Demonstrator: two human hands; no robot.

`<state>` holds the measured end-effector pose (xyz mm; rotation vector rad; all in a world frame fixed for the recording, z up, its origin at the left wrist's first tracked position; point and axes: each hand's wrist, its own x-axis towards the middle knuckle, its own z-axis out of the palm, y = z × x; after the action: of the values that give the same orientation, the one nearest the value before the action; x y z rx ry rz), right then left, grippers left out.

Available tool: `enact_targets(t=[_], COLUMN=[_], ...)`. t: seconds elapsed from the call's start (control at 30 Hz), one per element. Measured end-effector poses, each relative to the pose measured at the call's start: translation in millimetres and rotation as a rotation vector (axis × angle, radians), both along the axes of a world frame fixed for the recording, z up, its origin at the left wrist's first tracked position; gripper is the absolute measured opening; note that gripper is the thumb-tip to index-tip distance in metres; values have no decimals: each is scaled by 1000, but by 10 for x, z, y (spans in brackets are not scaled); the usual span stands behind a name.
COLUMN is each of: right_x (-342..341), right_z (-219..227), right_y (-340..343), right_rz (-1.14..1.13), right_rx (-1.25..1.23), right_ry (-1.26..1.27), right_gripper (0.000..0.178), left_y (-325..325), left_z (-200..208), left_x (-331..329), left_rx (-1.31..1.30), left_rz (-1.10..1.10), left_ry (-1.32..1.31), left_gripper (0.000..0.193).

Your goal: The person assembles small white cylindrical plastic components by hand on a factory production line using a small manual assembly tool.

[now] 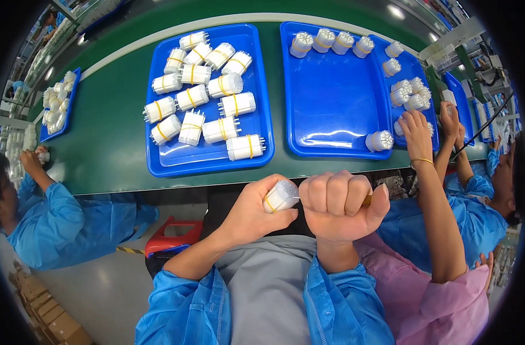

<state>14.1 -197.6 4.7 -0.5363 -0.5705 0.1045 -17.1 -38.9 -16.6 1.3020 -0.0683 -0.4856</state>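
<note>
In front of my lap, my left hand (245,210) is closed around a short white cylinder bundle (278,198) with a yellow band round it. Its greyish end faces to the right. Beside it, my right hand (340,201) makes a fist around a slim tool (367,200). Only a bit of the tool's yellowish handle and a thin shaft at the bundle's end show; the fist hides the rest. Above my left hand, a blue tray (179,160) carries several similar banded white bundles (221,130), most with thin pins at one end.
On the green table (110,132), a second blue tray (337,92) has bundles along its far edge and one at its near right corner. A co-worker's hand (417,135) reaches over another tray (403,63) at right. At left sits another person (55,224). A red stool (170,236) stands below.
</note>
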Motion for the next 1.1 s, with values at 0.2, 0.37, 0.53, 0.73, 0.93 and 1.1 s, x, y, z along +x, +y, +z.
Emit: enact_targets(t=[0.2, 0.37, 0.53, 0.73, 0.93, 1.1], right_x=[-7, -7, 33, 75, 23, -5], right_z=[-11, -31, -174, -101, -109, -170], right_y=[-23, -7, -34, -128, -52, 8], right_rz=[40, 60, 138, 118, -2, 9], right_rx=[-59, -70, -46, -30, -22, -27], right_ry=[31, 33, 107, 104, -25, -26], right_gripper=[58, 58, 57, 57, 58, 59], left_y=[18, 23, 5, 20, 63, 7], left_z=[23, 2, -117, -111, -114, -133], left_x=[6, 11, 24, 1, -11, -29], left_rx=[49, 105, 296, -161, -45, 94], left_rz=[-45, -80, -85, -52, -15, 39], left_ry=[19, 0, -142, 95, 81, -71], left_gripper=[26, 26, 26, 30, 33, 32])
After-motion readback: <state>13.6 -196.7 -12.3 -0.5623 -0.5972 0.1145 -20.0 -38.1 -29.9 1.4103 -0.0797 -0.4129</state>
